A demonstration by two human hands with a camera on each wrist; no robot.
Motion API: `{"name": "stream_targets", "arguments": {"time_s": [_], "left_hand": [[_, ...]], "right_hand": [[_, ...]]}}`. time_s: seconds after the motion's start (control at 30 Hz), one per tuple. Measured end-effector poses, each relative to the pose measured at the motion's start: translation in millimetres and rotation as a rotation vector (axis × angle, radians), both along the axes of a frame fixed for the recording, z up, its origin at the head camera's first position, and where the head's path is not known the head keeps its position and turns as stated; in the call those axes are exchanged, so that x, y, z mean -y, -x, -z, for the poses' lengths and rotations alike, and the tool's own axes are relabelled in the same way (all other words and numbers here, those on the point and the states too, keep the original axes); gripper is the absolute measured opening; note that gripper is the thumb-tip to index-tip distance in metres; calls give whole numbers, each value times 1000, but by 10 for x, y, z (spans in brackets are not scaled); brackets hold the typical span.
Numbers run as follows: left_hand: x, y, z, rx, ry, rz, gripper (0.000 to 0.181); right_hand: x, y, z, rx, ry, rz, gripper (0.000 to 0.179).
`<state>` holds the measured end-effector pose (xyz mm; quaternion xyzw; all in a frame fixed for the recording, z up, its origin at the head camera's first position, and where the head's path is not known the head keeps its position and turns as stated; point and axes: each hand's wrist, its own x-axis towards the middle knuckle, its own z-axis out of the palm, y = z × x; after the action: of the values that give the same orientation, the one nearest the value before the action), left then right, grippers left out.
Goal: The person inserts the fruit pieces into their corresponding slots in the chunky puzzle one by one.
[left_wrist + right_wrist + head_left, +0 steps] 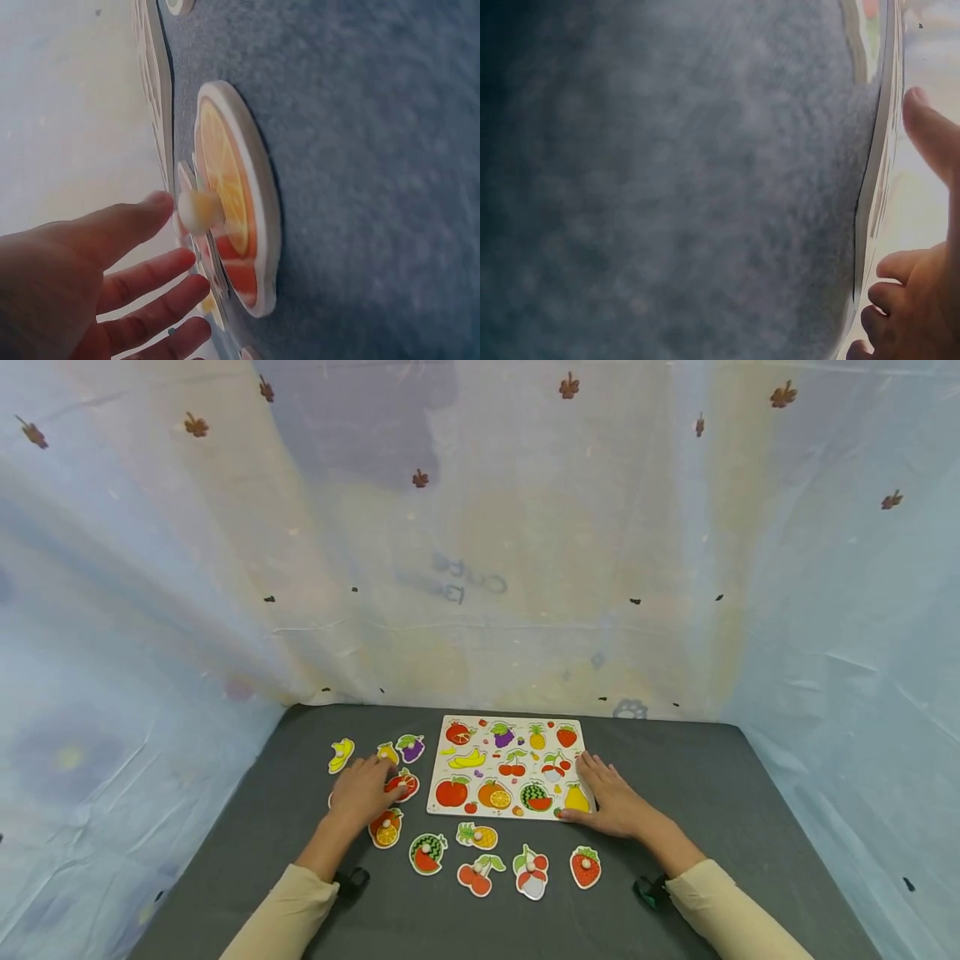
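Faint, unreadable lettering (467, 580) marks the curtain (540, 543) beyond the left hand (362, 789), loosely spread near the orange piece (386, 831), and the right hand (613, 799), straight-fingered, touching the puzzle board (489, 817).

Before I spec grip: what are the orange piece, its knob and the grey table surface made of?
Orange piece: probably wood or fibreboard, printed face; thick, pale edge shows.
Knob: pale, rounded, smooth-looking; wood or plastic, can't tell.
Grey table surface: likely fabric, matte; mottled, no sharp reflections.
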<state>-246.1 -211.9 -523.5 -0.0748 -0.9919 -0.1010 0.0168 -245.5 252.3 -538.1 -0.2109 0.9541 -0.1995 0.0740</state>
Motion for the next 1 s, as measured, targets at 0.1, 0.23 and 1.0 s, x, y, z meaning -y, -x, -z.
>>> {"name": "stream_targets", "arguments": {"time_s": [0.1,0.23,1.0], "left_hand": [[-25,27,5,7,-14,-2,32],[-54,57,12,25,-35,-17,31],[-140,64,-24,28,-55,-67,33]], "right_hand": [[20,-1,-15,12,-12,-2,118],[36,-1,-17,26,-27,-2,120],[80,25,-21,84,-70,9,124]]}}
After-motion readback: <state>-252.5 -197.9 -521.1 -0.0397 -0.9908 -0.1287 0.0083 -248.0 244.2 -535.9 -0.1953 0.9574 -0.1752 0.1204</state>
